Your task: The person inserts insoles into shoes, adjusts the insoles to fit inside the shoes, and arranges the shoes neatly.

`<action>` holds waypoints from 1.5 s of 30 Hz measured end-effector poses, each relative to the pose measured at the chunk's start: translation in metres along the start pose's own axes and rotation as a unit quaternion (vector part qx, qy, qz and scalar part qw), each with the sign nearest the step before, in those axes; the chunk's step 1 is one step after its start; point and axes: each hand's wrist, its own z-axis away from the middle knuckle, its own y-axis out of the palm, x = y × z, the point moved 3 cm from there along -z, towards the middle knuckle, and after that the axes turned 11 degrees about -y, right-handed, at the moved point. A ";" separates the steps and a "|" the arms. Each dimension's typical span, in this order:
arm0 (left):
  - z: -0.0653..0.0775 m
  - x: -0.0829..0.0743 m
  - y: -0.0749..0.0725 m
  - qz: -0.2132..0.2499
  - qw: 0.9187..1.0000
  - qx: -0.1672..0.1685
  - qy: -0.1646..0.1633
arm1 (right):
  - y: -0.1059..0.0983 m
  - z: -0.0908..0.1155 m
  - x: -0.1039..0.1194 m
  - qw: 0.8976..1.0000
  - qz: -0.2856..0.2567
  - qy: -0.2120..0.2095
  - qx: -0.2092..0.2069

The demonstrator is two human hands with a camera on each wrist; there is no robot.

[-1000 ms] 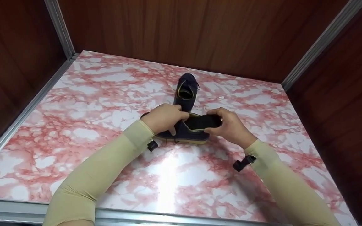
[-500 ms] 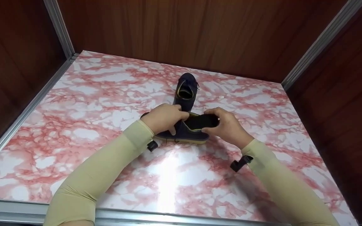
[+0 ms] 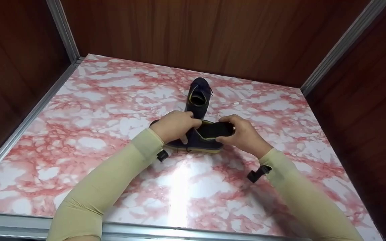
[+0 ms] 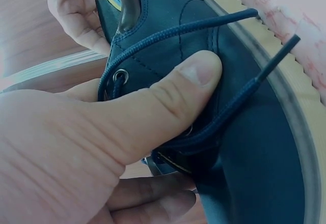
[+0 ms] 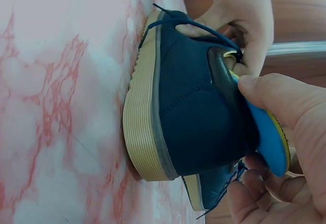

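Note:
A dark navy lace-up shoe [image 3: 204,144] with a ribbed tan sole lies sideways on the table, toe to the left. My left hand [image 3: 174,126] grips its front part, the thumb [image 4: 173,91] pressed on the side by the lace [image 4: 173,32] and eyelets. At the heel opening, my right hand [image 3: 245,135] pinches an insole [image 3: 218,130], black on top. Its blue underside [image 5: 272,142] and yellow edge show in the right wrist view. The insole's heel end sticks out behind the shoe's collar, while its front is hidden inside.
A second navy shoe [image 3: 196,109] stands just behind the first, toe toward the back wall. The red-and-white marbled tabletop [image 3: 112,187] has dark wood panels [image 3: 193,33] on three sides and a metal rail [image 3: 139,231] at the front edge.
My right hand has shifted slightly left with the insole, which sits a little deeper in the shoe than a second ago. My left hand and both shoes stay in place.

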 end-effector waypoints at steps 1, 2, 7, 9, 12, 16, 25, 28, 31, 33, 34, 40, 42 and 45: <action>0.000 0.000 0.000 0.002 1.000 0.000 -0.001 | -0.001 0.000 0.000 1.000 0.000 -0.001 0.000; 0.000 0.000 0.000 0.003 1.000 -0.001 -0.002 | -0.001 0.000 0.000 1.000 0.000 -0.003 0.001; 0.000 0.001 -0.001 0.008 1.000 -0.001 -0.003 | -0.006 0.002 -0.002 1.000 0.009 -0.012 -0.002; 0.000 0.001 -0.001 0.007 1.000 0.002 -0.004 | -0.009 0.003 -0.003 1.000 0.016 -0.011 -0.001; 0.000 0.002 -0.002 0.006 1.000 0.007 -0.008 | -0.013 0.004 -0.004 1.000 0.023 -0.010 0.000; -0.001 0.003 -0.003 0.004 1.000 0.010 -0.011 | -0.018 0.006 -0.003 0.999 0.032 -0.007 0.000; -0.002 0.002 -0.004 0.012 1.000 0.013 -0.017 | -0.021 0.005 -0.001 0.999 0.052 0.002 0.006; -0.002 0.002 -0.004 0.011 1.000 0.011 -0.015 | -0.020 0.005 -0.001 0.999 0.050 -0.003 0.002; -0.002 0.002 -0.004 0.008 1.000 0.007 -0.012 | -0.020 0.005 -0.001 0.999 0.048 -0.012 -0.005; -0.002 0.002 -0.003 0.004 1.000 0.006 -0.010 | -0.019 0.005 -0.001 0.999 0.047 -0.015 -0.008; -0.002 0.002 -0.003 0.002 1.000 0.006 -0.010 | -0.019 0.005 -0.002 0.999 0.046 -0.016 -0.009; -0.002 0.001 -0.002 0.001 1.000 0.009 -0.011 | -0.016 0.005 -0.004 0.999 0.046 -0.015 -0.005; -0.001 0.000 -0.002 0.003 1.000 0.009 -0.010 | -0.014 0.005 -0.004 0.999 0.047 -0.015 -0.005; -0.001 -0.001 -0.001 0.004 1.000 0.009 -0.009 | -0.012 0.005 -0.005 0.999 0.046 -0.013 -0.002</action>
